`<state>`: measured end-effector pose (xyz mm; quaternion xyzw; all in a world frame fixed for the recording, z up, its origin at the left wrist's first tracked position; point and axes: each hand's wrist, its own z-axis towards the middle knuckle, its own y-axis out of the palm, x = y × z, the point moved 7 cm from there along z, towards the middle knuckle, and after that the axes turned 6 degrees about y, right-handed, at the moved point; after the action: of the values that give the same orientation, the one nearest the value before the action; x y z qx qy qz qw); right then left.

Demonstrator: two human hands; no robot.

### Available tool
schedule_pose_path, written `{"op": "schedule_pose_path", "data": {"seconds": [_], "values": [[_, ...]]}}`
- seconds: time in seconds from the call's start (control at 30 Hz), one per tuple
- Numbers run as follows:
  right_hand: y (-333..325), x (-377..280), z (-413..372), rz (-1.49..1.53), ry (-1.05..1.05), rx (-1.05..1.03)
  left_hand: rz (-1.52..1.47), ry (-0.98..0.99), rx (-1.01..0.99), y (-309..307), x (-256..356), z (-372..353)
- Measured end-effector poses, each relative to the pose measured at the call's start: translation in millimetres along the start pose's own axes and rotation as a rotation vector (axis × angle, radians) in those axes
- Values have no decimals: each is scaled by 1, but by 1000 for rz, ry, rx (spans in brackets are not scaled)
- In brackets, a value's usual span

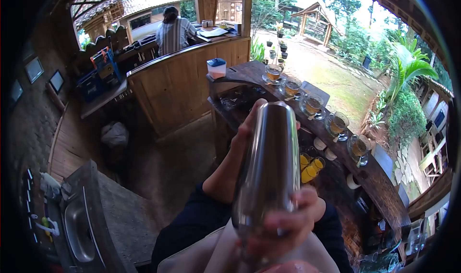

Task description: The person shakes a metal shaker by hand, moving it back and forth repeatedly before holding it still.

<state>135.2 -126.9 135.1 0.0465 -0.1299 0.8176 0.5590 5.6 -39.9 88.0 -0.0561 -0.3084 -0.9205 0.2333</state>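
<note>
A shiny metal cocktail shaker (269,162) stands tilted in front of my chest, held between both hands. My left hand (248,123) is wrapped around its far upper part, mostly hidden behind the metal. Lower down, my right hand (288,222) grips the near end, its fingers slightly smeared by motion. Just beyond the shaker, glasses of yellow-orange drink (311,168) stand on a lower shelf of the counter. Whatever is inside the shaker cannot be seen.
Several glass cups of amber drink on saucers (313,105) line the curved dark wooden counter (379,189). A blue-lidded plastic tub (216,68) sits at its far end. A person in a striped shirt (174,35) faces away behind a wooden partition. A metal sink (80,225) lies left.
</note>
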Motion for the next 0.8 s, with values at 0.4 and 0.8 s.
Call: {"op": "schedule_pose_path", "data": {"seconds": [0.4,0.8], "values": [[21,31,-3,30,285,-104,-307,-240,370,-25,7,-16],[36,102,-52,148,695,-146,-184,103,954,-119,9,-70]]}}
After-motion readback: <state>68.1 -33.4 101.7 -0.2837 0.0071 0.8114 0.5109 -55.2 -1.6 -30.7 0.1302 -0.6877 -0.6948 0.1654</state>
